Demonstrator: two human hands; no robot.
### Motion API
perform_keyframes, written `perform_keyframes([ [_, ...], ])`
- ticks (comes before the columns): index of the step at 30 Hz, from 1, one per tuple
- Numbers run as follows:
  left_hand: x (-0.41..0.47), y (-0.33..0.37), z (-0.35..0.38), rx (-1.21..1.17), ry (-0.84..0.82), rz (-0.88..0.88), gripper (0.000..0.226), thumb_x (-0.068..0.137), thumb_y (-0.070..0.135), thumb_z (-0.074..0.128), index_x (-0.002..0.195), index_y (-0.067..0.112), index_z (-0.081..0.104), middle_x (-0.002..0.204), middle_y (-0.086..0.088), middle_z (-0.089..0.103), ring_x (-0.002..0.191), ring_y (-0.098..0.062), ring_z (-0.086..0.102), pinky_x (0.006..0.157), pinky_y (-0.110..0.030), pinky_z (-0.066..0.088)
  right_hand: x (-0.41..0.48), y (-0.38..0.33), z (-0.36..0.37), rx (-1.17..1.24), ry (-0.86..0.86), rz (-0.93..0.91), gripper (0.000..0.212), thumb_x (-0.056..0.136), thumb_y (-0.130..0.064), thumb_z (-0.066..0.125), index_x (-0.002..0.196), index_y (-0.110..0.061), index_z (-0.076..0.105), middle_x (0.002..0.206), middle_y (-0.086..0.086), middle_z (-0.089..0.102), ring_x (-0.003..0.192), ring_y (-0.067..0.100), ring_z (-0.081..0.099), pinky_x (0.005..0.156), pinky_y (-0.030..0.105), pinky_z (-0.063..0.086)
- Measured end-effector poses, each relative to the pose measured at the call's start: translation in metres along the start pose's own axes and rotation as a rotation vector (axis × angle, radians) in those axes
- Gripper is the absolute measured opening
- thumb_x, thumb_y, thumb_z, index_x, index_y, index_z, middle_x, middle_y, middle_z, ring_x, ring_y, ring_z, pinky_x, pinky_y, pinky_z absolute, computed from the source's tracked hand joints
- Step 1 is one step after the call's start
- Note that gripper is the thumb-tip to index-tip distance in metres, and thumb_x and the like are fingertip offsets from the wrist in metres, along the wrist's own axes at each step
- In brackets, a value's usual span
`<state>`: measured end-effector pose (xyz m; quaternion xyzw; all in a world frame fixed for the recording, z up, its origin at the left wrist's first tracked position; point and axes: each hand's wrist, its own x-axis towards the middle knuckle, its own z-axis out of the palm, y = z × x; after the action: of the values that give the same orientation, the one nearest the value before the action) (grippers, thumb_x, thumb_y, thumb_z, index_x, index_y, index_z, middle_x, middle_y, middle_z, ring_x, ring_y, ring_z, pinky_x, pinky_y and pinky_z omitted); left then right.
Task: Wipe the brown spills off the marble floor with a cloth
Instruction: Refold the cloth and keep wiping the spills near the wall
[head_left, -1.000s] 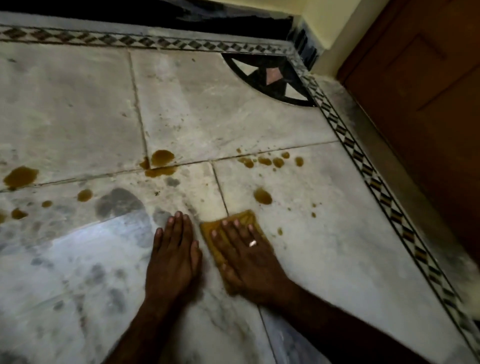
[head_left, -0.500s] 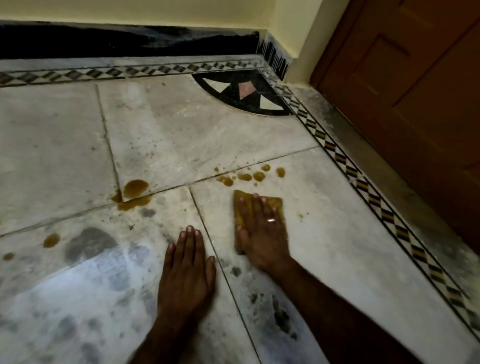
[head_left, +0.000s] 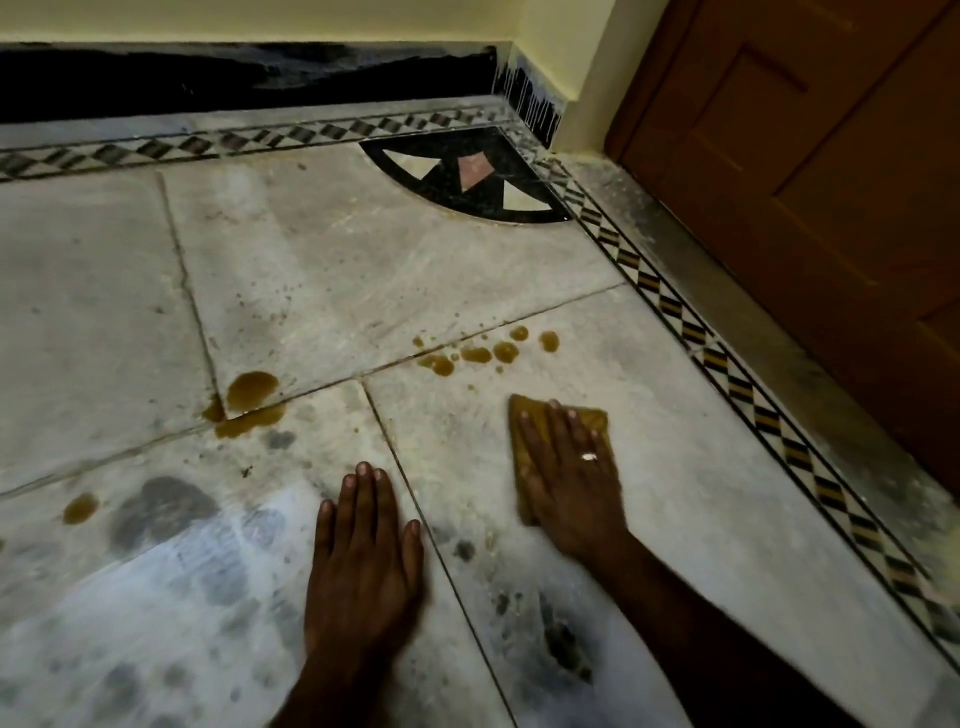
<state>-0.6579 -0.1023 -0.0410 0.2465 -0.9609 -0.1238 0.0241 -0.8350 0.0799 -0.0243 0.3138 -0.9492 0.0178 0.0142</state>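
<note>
Since the earlier frames, the cloth (head_left: 558, 441) has been carried from beside the left hand out to the right and up the frame, and the single brown drop formerly ahead of it is no longer seen; the view has also been tilted so that more of the wall and door (head_left: 805, 182) is included.

Head view. The right hand (head_left: 571, 478) is laid flat on the cloth right of centre, fingers extended and slightly spread, pressing down rather than pinching; a ring is noted on one finger. This flat hold is judged to be adopted so that the whole pad is kept against the marble floor (head_left: 363, 270) while it is pushed. The left hand (head_left: 363, 545) is planted palm-down on bare marble at lower centre, fingers pressed together, thumb apart (evidently as a prop for body weight). It holds nothing.

Remaining spills are recorded as follows: a cluster of drops (head_left: 483, 353) just above the cloth along the tile joint, apart from it; a larger puddle (head_left: 249, 395) at the joint crossing, centre left; a lone drop (head_left: 80, 508) at the left edge.

Most of the cloth is hidden beneath the hand, so its soiling cannot be assessed. Both forearms are cut off at the lower edge. Grey patches at lower left cannot be distinguished as damp marks or veining. Any spills beyond the left edge cannot be verified.
</note>
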Motion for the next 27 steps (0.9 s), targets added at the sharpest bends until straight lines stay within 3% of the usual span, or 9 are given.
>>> perform_keyframes([
  [2,0.000,-0.001,0.000,-0.005,0.004,0.016,0.069,0.104,0.045,0.012,0.157,0.001,0.023,0.167,-0.016,0.020,0.155,-0.028,0.018,0.124,-0.051,0.016,0.019,-0.031,0.005,-0.012,0.037,-0.075,0.067,0.098,-0.043,0.036,0.161,-0.025,0.026,0.166,0.014,0.027,0.150,0.037,0.033,0.119,0.052,0.022],
  [5,-0.002,-0.005,0.004,-0.034,0.058,0.033,0.067,0.104,0.040,0.019,0.155,-0.002,0.027,0.165,-0.019,0.024,0.153,-0.032,0.025,0.122,-0.054,0.020,-0.021,-0.066,0.006,0.040,0.128,-0.264,0.061,0.102,-0.038,0.043,0.160,-0.025,0.029,0.165,0.014,0.029,0.152,0.036,0.030,0.122,0.055,0.025],
  [9,-0.001,-0.005,0.007,-0.064,0.196,0.065,0.064,0.101,0.033,0.029,0.151,-0.008,0.034,0.160,-0.027,0.031,0.147,-0.041,0.034,0.119,-0.059,0.027,-0.107,-0.034,-0.007,0.028,0.107,-0.358,0.061,0.100,-0.040,0.050,0.158,-0.032,0.034,0.164,0.008,0.035,0.152,0.029,0.031,0.121,0.054,0.029],
  [13,-0.002,-0.001,0.005,-0.068,0.178,0.029,0.068,0.101,0.038,0.028,0.151,-0.008,0.033,0.159,-0.028,0.032,0.146,-0.042,0.035,0.119,-0.058,0.024,-0.104,0.053,0.000,-0.054,0.050,-0.077,0.054,0.106,-0.032,0.038,0.158,-0.016,0.034,0.164,0.016,0.032,0.153,0.039,0.025,0.116,0.064,0.031],
  [16,0.001,-0.001,0.003,-0.068,0.116,0.012,0.075,0.102,0.048,0.019,0.151,-0.007,0.035,0.158,-0.026,0.035,0.145,-0.041,0.037,0.119,-0.057,0.023,-0.040,0.077,0.000,0.002,0.034,0.243,0.062,0.102,-0.041,0.030,0.161,-0.023,0.025,0.166,0.014,0.027,0.152,0.035,0.030,0.121,0.054,0.025],
  [18,0.001,-0.001,0.003,-0.059,0.102,0.016,0.077,0.102,0.050,0.016,0.151,-0.006,0.035,0.159,-0.025,0.035,0.146,-0.039,0.036,0.119,-0.056,0.023,0.007,0.065,-0.003,0.002,0.016,0.287,0.066,0.099,-0.044,0.029,0.161,-0.024,0.026,0.165,0.015,0.030,0.149,0.036,0.035,0.121,0.052,0.026],
  [21,0.001,0.000,0.004,-0.057,0.122,0.008,0.074,0.100,0.047,0.024,0.151,-0.006,0.035,0.159,-0.025,0.035,0.146,-0.040,0.037,0.118,-0.057,0.024,0.034,0.025,0.002,-0.035,0.070,0.131,0.066,0.097,-0.043,0.037,0.159,-0.021,0.031,0.162,0.017,0.035,0.147,0.039,0.038,0.120,0.053,0.028],
  [24,-0.001,-0.003,0.006,-0.023,0.206,0.038,0.069,0.101,0.040,0.031,0.151,-0.007,0.035,0.158,-0.028,0.034,0.144,-0.043,0.038,0.117,-0.059,0.026,-0.010,-0.017,0.003,0.008,0.061,-0.168,0.065,0.102,-0.041,0.043,0.162,-0.025,0.023,0.166,0.014,0.028,0.153,0.035,0.028,0.120,0.057,0.027],
  [27,-0.001,-0.005,0.011,0.016,0.269,0.043,0.066,0.103,0.038,0.032,0.150,-0.008,0.035,0.156,-0.029,0.035,0.142,-0.045,0.041,0.115,-0.060,0.029,-0.070,-0.009,-0.009,0.001,0.042,-0.304,0.065,0.102,-0.043,0.044,0.162,-0.033,0.021,0.167,0.007,0.026,0.155,0.028,0.023,0.123,0.054,0.026],
])
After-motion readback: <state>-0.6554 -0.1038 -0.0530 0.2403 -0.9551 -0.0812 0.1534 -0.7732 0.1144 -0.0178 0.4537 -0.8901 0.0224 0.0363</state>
